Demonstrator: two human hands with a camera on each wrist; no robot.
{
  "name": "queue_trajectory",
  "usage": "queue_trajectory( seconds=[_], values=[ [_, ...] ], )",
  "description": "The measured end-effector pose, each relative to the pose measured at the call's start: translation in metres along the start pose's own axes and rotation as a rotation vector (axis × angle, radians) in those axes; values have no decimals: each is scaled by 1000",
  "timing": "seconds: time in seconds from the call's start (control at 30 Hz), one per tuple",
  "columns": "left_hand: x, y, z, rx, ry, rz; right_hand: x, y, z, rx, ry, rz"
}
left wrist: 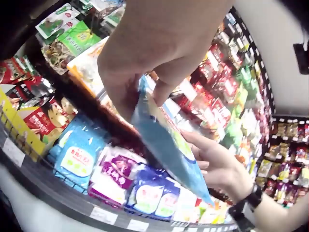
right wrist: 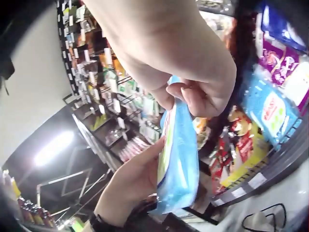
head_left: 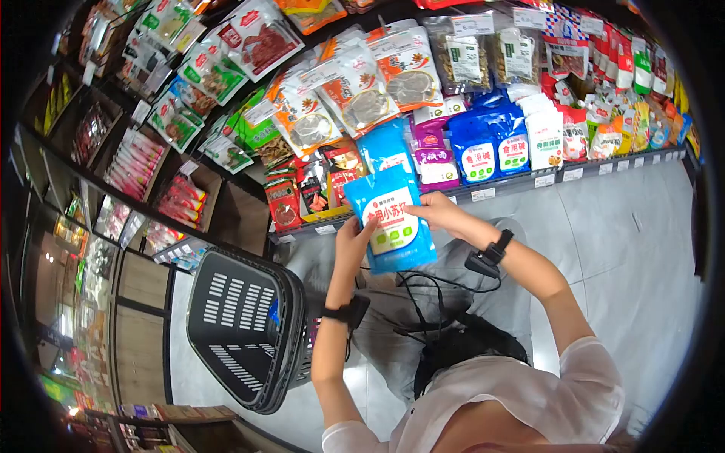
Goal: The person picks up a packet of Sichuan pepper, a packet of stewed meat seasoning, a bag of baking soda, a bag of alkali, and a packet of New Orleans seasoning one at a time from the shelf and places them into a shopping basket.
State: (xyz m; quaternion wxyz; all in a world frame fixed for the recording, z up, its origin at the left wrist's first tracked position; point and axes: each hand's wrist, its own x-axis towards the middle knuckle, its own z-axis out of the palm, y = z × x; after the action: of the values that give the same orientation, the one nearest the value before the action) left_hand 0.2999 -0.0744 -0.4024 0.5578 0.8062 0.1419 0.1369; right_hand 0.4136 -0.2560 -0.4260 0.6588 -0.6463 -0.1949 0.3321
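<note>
A blue bag of baking soda (head_left: 393,245) is held up in front of the shelf, its white printed label facing the person. My left hand (head_left: 353,243) grips its left edge with the thumb on the front. At the right edge, my right hand (head_left: 447,214) pinches the bag between thumb and fingers. In the right wrist view the bag (right wrist: 181,159) appears nearly edge-on, with the right hand (right wrist: 193,72) at its top. Behind it on the shelf sits a similar blue bag (head_left: 382,145), beside a purple-and-white bag (head_left: 436,164).
Dark blue bags (head_left: 476,147) and white bags (head_left: 544,136) line the low shelf to the right. A dark grey shopping basket (head_left: 242,325) stands at the person's left. Black cables (head_left: 411,298) hang over the lap. Side shelves (head_left: 124,189) hold more packets.
</note>
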Motion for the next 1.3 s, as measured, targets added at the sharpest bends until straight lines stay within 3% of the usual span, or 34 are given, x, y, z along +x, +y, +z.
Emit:
queue_trajectory(
  seconds=[0.1, 0.17, 0.27, 0.37, 0.43, 0.47, 0.57, 0.63, 0.67, 0.73, 0.77, 0.8, 0.83, 0.9, 0.97, 1.03, 1.13, 1.27, 1.3],
  values=[
    [-43, 7, -32, -123, 33, -1, -26, -36, 15, -27, -237, -68],
    [-88, 77, -46, -124, 66, -86, -54, -76, 37, -42, -320, -121],
    [-127, 112, -87, -222, 137, 28, -68, -106, 77, -64, -397, -220],
    [-157, 134, -131, -215, 305, 199, -73, -134, 126, -230, -418, -436],
    [-162, 140, -173, -139, 424, 241, -64, -149, 167, -285, -436, -705],
    [-161, 145, -194, -148, 405, 274, -68, -164, 193, -58, -502, -844],
    [-153, 139, -259, -193, 425, 312, -42, -182, 264, -126, -477, -940],
    [-150, 119, -297, -233, 467, 239, -10, -182, 312, -217, -490, -927],
    [-150, 105, -313, -231, 472, 201, 3, -180, 333, -252, -470, -829],
    [-148, 68, -345, -257, 465, 114, 18, -168, 363, -111, -464, -782],
    [-149, 46, -360, -285, 458, 59, 43, -147, 393, -151, -338, -873],
    [-149, 23, -376, -296, 468, 4, 51, -137, 408, -123, -394, -685],
    [-148, 0, -391, -306, 481, -49, 71, -122, 432, -238, -351, -696],
    [-146, -42, -412, -504, 487, -160, 90, -114, 454, -297, -428, -516],
    [-143, -49, -401, -599, 473, -236, 94, -109, 464, -276, -397, -426],
    [-137, -90, -427, -712, 390, -311, 103, -97, 475, -319, -421, -367],
    [-141, -110, -429, -650, 520, -371, 128, -58, 493, -325, -424, -376],
    [-139, -140, -428, -565, 467, -591, 136, -26, 480, -258, -540, 38],
    [-137, -144, -426, -524, 436, -646, 142, -20, 484, -321, -520, -2]
  ],
)
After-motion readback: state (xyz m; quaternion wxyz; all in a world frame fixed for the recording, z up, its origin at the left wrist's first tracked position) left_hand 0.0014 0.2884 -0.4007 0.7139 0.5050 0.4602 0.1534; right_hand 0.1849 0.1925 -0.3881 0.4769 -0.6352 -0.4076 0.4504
